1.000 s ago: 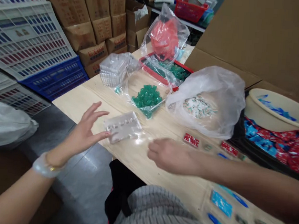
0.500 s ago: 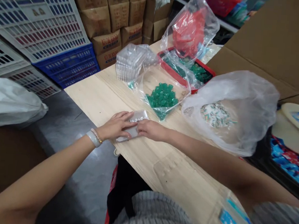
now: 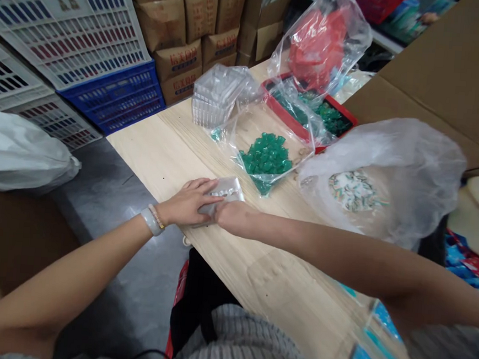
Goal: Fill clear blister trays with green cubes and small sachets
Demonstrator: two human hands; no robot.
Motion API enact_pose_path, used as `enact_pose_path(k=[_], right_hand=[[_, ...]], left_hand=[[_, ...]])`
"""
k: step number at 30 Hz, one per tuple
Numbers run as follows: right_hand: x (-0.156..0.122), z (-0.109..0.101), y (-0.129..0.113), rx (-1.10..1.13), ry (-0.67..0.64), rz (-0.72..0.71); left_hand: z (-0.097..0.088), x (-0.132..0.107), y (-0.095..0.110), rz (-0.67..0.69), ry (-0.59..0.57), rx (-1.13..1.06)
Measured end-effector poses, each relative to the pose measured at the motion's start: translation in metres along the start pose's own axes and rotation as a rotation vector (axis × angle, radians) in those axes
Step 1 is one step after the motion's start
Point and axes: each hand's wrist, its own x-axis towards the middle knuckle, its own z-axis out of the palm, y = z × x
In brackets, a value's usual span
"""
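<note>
A clear plastic blister tray [image 3: 234, 186] with a row of small raised cups lies near the table's left front edge. Across its left part rests my left hand [image 3: 188, 202], fingers stretched out and spread, touching the plastic. My right hand [image 3: 236, 218] is closed over the tray's near right side, its fingers curled down and mostly hidden from view. Whatever it may be holding does not show. Just beyond the hands, small green translucent pieces [image 3: 267, 155] sit in a heap in an open clear bag [image 3: 302, 168].
Stacked clear trays [image 3: 213, 97] stand at the back, beside a red-rimmed bin [image 3: 286, 114] of green pieces and a bag of red items [image 3: 316, 53]. Right of the heap is a whitish bag [image 3: 399, 153] with small printed packets. Crates [image 3: 117, 95] stand left of the wooden table [image 3: 151, 145].
My right hand has turned, and its fingers now curl lower onto the tray. My left hand stays spread on the tray. The whole view has shifted slightly.
</note>
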Motion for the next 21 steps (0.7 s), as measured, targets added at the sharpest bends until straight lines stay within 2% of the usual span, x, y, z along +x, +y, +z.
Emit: enact_pose_path(k=[2,4,6,7,9,11,12,14,16,19,21], right_hand=[[-0.017,-0.02,-0.012,-0.161,-0.028,-0.038],[-0.05,-0.04,-0.024,-0.284,0.019,-0.043],[-0.09,-0.047,-0.033,-0.326,0.017,-0.015],[-0.108,-0.043,-0.034,-0.332,-0.036,-0.002],[-0.135,-0.025,-0.029,-0.345,-0.144,0.076],[-0.149,-0.001,-0.017,-0.361,-0.224,0.179],[-0.15,0.008,-0.01,-0.37,-0.253,0.234],[-0.144,0.016,-0.002,-0.374,-0.27,0.313],[-0.122,0.009,0.0,-0.325,-0.187,0.298],[-0.064,-0.012,0.001,-0.152,0.057,0.084],[-0.019,-0.019,0.007,-0.027,0.15,-0.041]], left_hand=[[-0.02,-0.012,-0.005,-0.022,0.008,-0.17],[-0.042,-0.024,-0.007,-0.083,0.113,-0.351],[-0.052,-0.027,-0.002,-0.136,0.266,-0.376],[-0.052,-0.024,0.002,-0.138,0.291,-0.314],[-0.04,-0.01,0.01,-0.063,0.167,-0.116],[-0.022,0.005,0.012,-0.01,-0.044,0.047],[-0.014,0.01,0.009,-0.017,-0.092,0.102],[-0.006,0.011,-0.003,-0.061,-0.116,0.168],[-0.006,0.004,-0.019,-0.095,-0.103,0.194],[-0.012,-0.009,-0.035,-0.092,-0.108,0.194],[-0.013,-0.011,-0.039,-0.074,-0.103,0.186]])
